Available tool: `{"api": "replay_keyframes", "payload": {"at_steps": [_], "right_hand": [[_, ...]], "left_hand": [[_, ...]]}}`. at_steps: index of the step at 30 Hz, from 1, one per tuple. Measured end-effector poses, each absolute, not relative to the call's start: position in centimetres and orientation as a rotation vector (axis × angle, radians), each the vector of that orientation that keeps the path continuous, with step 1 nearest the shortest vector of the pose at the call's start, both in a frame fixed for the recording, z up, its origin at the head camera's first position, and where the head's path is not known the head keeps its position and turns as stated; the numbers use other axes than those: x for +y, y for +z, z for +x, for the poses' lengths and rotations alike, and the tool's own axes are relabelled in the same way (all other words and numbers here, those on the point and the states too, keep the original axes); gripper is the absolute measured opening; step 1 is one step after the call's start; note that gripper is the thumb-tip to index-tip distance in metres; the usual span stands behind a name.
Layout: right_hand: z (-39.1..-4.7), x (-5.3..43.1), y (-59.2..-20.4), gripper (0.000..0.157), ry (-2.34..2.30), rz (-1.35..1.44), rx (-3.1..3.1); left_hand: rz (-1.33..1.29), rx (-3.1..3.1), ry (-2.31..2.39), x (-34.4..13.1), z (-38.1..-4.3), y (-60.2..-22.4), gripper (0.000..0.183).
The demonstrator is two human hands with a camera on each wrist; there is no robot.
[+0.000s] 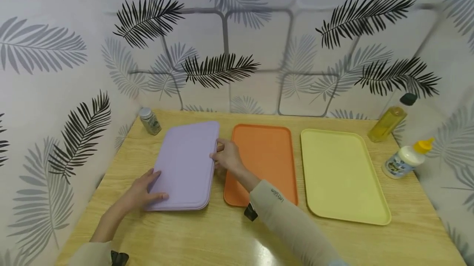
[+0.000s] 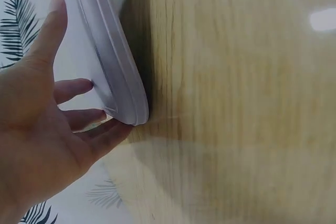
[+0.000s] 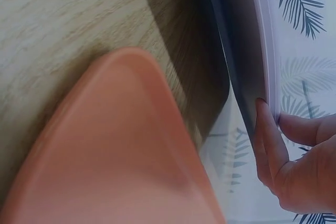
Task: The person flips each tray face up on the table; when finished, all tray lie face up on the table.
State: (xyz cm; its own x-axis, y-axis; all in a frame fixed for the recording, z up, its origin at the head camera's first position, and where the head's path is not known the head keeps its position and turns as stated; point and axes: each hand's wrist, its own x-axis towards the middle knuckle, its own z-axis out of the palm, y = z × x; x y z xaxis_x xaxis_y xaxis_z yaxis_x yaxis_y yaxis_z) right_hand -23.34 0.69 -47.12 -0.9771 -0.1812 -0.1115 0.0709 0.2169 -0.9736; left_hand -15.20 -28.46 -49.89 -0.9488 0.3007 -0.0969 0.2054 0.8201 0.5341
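A light purple tray [image 1: 185, 163] lies at the left of the table, tilted, with a doubled rim line along its edge. My left hand [image 1: 142, 190] holds it by the near left corner, the thumb over its top face and the fingers about its edge. At the far right part of the tray, my right hand [image 1: 227, 155] pinches the rim. In the right wrist view, the thumb and fingers of the right hand [image 3: 294, 156] lie on opposite sides of the rim, and the tray's shaded underside shows above the table.
An orange tray [image 1: 264, 155] lies right of the purple one, partly under my right forearm. Beyond it is a yellow tray [image 1: 340, 171]. A small grey-lidded jar [image 1: 150, 122] stands back left; an oil bottle [image 1: 389, 122] and a white yellow-capped bottle [image 1: 403, 161] stand at the right. Patterned sheeting hangs behind.
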Motion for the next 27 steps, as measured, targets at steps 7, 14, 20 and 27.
{"api": "replay_keyframes", "payload": {"at_steps": [7,14,20,27], "right_hand": [[-23.6,0.8,-46.4,0.064,-1.849,-0.085,2.281],[-23.7,0.8,-45.5,0.061,-1.845,-0.081,2.266],[-23.7,1.0,-44.4,0.058,-1.886,-0.095,2.198],[-23.5,1.2,-43.2,0.058,-1.991,-0.160,2.045]], "left_hand": [[0.357,2.832,0.848,-27.6,-12.5,-49.7,0.098],[0.395,2.874,0.797,-27.2,-11.4,-50.0,0.099],[0.378,2.900,0.830,-27.0,-10.8,-49.6,0.093],[0.343,2.914,0.855,-26.5,-9.7,-49.1,0.085]]}}
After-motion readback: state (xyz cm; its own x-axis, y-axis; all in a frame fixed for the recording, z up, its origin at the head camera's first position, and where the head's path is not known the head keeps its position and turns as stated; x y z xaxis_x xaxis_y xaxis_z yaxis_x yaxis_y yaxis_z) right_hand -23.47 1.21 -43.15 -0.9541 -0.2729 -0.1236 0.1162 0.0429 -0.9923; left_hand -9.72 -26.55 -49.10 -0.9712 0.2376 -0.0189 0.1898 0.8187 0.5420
